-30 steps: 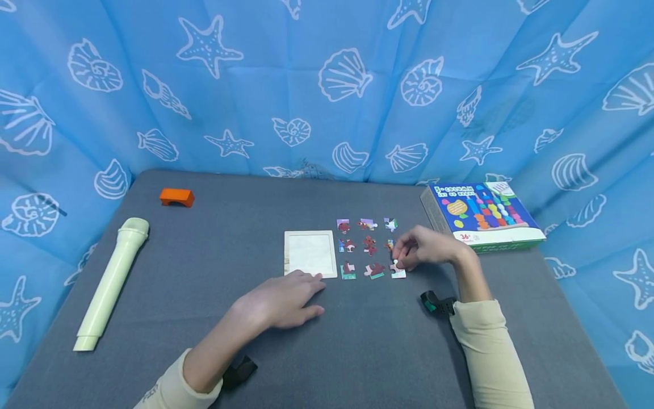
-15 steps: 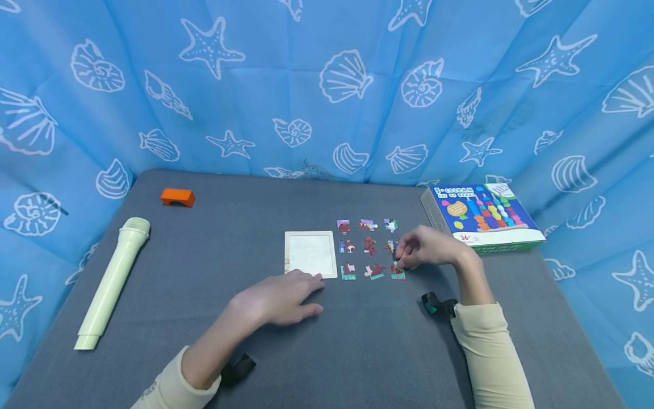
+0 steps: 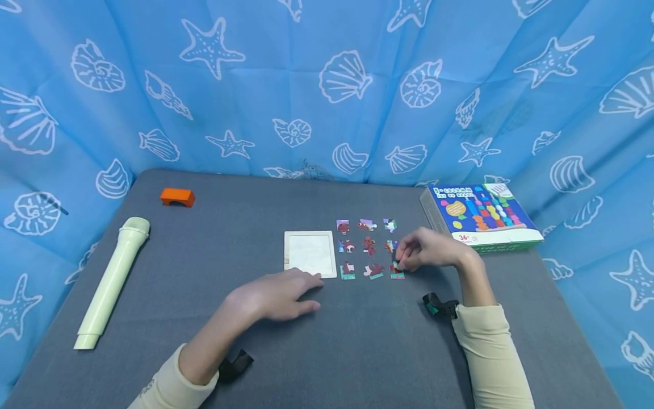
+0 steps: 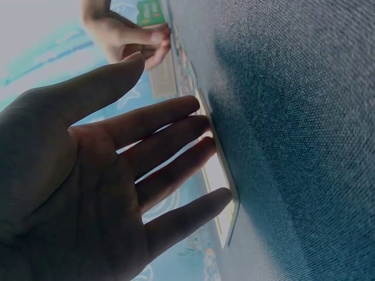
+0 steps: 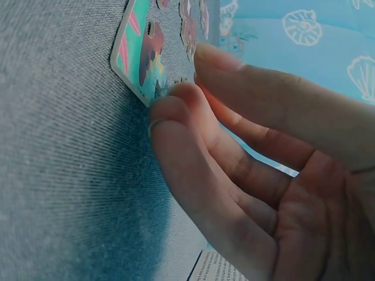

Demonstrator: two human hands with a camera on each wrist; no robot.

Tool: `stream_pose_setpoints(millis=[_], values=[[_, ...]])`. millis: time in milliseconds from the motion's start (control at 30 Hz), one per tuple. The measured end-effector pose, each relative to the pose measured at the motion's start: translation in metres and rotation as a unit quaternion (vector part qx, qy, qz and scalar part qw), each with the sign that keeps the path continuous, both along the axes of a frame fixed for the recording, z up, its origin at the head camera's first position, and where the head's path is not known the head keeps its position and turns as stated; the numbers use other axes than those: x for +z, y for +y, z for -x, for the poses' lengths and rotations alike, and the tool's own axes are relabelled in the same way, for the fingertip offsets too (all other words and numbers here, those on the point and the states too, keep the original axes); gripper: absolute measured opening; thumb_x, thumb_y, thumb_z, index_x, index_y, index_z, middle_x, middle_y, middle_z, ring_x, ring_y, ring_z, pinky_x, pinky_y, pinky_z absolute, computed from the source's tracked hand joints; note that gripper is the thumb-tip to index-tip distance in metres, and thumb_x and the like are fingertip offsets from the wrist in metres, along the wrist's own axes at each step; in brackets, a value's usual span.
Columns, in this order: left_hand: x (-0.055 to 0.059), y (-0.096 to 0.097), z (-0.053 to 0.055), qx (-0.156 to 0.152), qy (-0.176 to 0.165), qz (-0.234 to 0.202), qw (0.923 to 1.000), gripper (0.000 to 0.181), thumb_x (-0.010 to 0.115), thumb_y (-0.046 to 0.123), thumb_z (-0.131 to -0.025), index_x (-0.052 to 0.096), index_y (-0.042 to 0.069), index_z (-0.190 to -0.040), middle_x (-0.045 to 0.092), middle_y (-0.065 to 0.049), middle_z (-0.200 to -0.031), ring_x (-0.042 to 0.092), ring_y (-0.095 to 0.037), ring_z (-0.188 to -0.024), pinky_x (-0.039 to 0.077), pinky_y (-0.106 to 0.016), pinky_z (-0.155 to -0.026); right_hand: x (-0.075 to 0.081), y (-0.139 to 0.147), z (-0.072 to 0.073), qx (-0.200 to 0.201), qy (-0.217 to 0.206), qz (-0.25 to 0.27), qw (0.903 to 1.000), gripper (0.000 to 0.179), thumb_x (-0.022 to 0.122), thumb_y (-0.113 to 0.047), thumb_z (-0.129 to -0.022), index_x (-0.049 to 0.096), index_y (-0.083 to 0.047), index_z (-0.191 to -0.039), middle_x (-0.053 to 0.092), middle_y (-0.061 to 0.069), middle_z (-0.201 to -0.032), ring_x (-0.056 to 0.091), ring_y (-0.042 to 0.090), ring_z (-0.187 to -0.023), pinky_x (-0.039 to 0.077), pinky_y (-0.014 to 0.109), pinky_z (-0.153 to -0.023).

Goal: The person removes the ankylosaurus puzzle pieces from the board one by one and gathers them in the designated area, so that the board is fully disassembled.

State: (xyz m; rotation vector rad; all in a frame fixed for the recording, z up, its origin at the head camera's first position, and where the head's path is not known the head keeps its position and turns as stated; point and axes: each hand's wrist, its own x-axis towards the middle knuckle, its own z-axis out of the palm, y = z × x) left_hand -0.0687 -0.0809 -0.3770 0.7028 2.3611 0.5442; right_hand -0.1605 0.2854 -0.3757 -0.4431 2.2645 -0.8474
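Observation:
Several jigsaw pieces (image 3: 369,246) lie apart in rows on the grey table, right of a pale square puzzle frame (image 3: 310,254). My right hand (image 3: 426,248) is over the rightmost column, fingers bent. Its fingertips are right at the corner piece (image 3: 397,274), which lies flat. In the right wrist view, this green and brown jigsaw piece (image 5: 146,50) shows beside the fingertips, with nothing visible between thumb and fingers. My left hand (image 3: 278,294) is spread, its fingertips (image 4: 202,123) at the near edge of the frame.
A boxed bead set (image 3: 482,216) lies at the back right. On the left are a pale green microphone-shaped object (image 3: 113,284) and an orange arch block (image 3: 177,197). A blue shell-print curtain (image 3: 286,85) hangs behind the table.
The lower right corner piece looked pale a second ago and now shows green and red. My right hand has barely moved. The left hand stays at the frame.

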Motion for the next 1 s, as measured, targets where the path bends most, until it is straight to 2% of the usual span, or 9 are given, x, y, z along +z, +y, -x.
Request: stream_pose_setpoints(millis=[533,1000], values=[[-0.0020,0.0003,0.0003,-0.002,0.006,0.004,1.0000,0.055,0.065,0.039,-0.110,0.056,0.018,-0.159,0.049,0.000,-0.172,0.046,-0.020,-0.159,0.041,-0.049,-0.130,-0.0020,0.0010,0.0009,0.009,-0.005,0.001,0.9999,0.012,0.078,-0.005,-0.094,0.076,-0.001,-0.105,0.078,0.010,-0.094,0.068,0.016,-0.081,0.058,0.031,-0.073],[-0.0030,0.0005,0.0011,-0.007,0.006,-0.004,0.9999,0.054,0.065,0.038,-0.110,0.057,0.015,-0.158,0.050,-0.002,-0.170,0.048,-0.021,-0.158,0.043,-0.050,-0.129,-0.0014,0.0017,0.0003,0.009,-0.001,0.009,0.9999,0.013,0.079,-0.006,-0.094,0.077,-0.001,-0.106,0.078,0.010,-0.094,0.067,0.015,-0.080,0.058,0.030,-0.072]])
